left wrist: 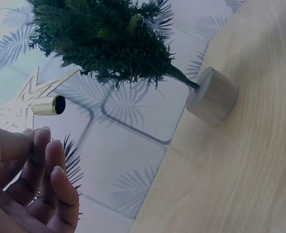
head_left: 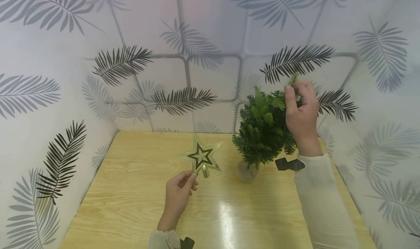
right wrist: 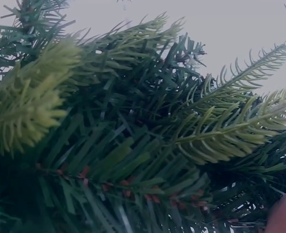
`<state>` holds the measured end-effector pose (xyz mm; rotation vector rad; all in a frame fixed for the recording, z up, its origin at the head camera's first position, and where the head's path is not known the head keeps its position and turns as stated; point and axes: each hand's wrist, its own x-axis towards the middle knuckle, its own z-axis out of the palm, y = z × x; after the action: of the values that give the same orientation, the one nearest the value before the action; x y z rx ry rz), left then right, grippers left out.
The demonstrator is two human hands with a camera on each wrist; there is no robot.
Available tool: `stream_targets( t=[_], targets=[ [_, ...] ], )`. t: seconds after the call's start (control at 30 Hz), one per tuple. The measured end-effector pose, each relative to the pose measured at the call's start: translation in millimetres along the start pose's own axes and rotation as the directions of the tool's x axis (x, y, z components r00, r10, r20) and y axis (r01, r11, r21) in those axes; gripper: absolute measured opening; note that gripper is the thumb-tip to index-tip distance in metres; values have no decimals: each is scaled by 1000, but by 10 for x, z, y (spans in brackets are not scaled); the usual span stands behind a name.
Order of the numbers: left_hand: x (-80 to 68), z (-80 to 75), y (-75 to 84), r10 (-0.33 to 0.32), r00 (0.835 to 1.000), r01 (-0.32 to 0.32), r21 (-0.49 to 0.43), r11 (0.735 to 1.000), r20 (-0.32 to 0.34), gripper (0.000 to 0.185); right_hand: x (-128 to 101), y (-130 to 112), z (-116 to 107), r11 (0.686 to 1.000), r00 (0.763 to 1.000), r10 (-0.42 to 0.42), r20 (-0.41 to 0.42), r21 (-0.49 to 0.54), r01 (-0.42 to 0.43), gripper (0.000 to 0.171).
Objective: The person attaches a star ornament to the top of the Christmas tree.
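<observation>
A gold star tree topper (head_left: 201, 156) with a short tube-shaped socket (left wrist: 47, 105) is pinched by one point between the thumb and fingers of my left hand (head_left: 178, 194). The socket's dark opening faces right in the left wrist view. To the right, a small artificial Christmas tree (head_left: 262, 128) stands tilted on a round wooden base (left wrist: 213, 97). My right hand (head_left: 302, 112) is at its top, thumb and fingers pinching the tip sprig (head_left: 293, 79). Green branches (right wrist: 128, 121) fill the right wrist view, with only a sliver of hand at its right edge.
The light wood table (head_left: 131, 176) lies under both hands, its far edge against a wall (head_left: 210, 74) with a leaf pattern. Dark wrist straps (head_left: 290, 164) sit at the light sleeves (head_left: 321, 201).
</observation>
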<state>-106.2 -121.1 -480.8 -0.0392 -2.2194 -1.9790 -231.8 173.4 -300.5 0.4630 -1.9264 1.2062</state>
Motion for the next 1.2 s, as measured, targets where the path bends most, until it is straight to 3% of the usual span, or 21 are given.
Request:
stream_targets(
  t=[0.13,0.3,0.5,0.63,0.8,1.2],
  targets=[
    [3,29,59,16,1000,-16,-31,999,-4,11,-5,-194,-12,1000,1000,-30,-1,-5,30,23],
    [20,63,179,40,999,-40,-43,998,-5,12,-6,-232,8,999,999,-42,-16,-3,42,23],
    [64,77,360,89,996,-89,-17,996,-19,11,-5,-36,17,998,998,-63,0,-9,63,22],
    [88,85,479,80,996,-81,-29,996,-27,12,-6,177,21,998,998,-61,-3,-17,61,24],
    [104,95,619,87,995,-89,-50,995,-39,11,-14,230,29,999,999,-34,-7,-2,34,30],
    [247,180,867,162,987,-163,-55,985,-18,13,2,-199,18,998,999,-49,-18,30,49,27]
  ],
)
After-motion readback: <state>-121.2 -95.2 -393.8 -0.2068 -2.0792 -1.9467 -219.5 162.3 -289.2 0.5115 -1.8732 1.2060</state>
